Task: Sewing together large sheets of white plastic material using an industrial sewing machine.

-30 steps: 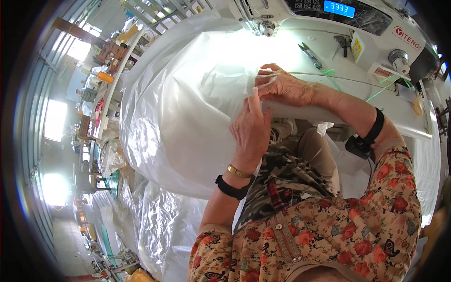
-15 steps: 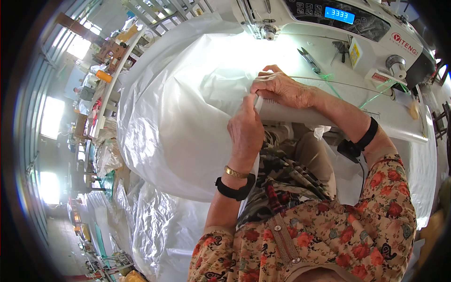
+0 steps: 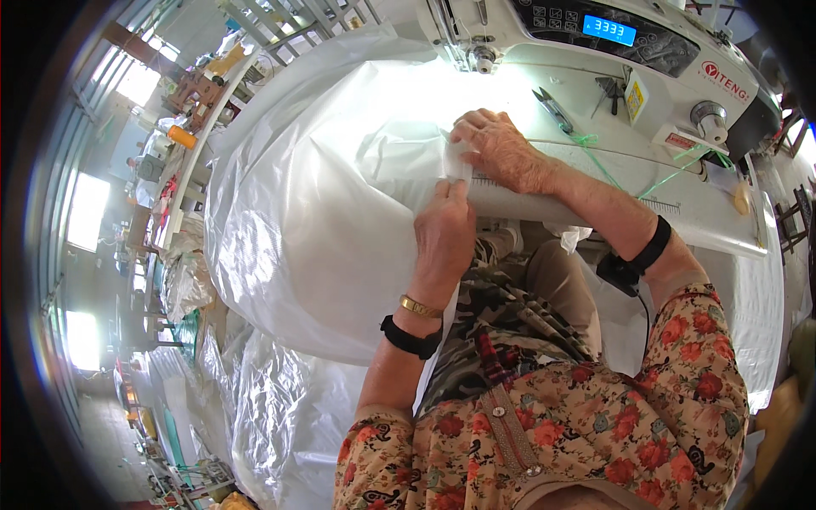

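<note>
A large white translucent plastic sheet [image 3: 331, 229] spreads over the sewing table and hangs down on the left. Its right edge is folded into a narrow strip that runs between my hands. My left hand [image 3: 444, 238] grips this edge near the table's front, thumb hidden and fingertips pressed together on the strip. Just beyond it, my right hand [image 3: 503, 155] has its fingers curled over the upper part of the same fold. Above both hands is the sewing machine [image 3: 552, 38], its needle area brightly lit. What lies under my right fingers is hidden.
Thread snips [image 3: 552, 110] lie on the table right of the needle, with green thread [image 3: 599, 161] beside them. A small black tool [image 3: 610, 92] rests near the machine base. Crumpled plastic sheeting [image 3: 272, 416] covers the lower left. A cluttered workbench [image 3: 191, 161] stands farther left.
My hands have drawn apart along the sheet's edge: the left slid slightly down, and the right flattened over the upper fold. More of the folded strip shows between them.
</note>
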A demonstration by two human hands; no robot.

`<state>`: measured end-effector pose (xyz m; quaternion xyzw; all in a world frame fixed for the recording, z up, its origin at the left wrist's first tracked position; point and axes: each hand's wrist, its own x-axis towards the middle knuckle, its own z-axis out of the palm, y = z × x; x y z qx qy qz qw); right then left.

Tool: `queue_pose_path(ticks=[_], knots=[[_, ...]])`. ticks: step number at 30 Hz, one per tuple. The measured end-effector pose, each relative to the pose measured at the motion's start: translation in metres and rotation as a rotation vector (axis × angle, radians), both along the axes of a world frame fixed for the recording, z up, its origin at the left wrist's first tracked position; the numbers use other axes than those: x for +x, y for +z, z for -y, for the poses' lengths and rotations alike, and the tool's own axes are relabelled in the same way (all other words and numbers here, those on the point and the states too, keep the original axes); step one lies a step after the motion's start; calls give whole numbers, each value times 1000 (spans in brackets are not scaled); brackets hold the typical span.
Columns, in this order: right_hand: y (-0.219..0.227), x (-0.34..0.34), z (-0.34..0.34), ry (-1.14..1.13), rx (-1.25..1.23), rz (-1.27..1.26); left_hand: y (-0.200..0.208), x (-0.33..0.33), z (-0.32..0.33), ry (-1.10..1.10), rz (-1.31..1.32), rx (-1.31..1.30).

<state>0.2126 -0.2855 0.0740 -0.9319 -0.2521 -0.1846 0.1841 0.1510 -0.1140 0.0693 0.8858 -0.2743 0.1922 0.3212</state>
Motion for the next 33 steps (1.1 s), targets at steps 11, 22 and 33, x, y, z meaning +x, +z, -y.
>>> queue_pose_path(ticks=[11, 22, 33], knots=[[10, -3, -2, -250, -97, -105, 14, 19, 1, -185, 34, 294], [3, 3, 2, -265, -157, -140, 17, 37, 2, -216, 55, 421], [-16, 14, 12, -228, -66, 0, 25, 92, 28, -145, 93, 499]])
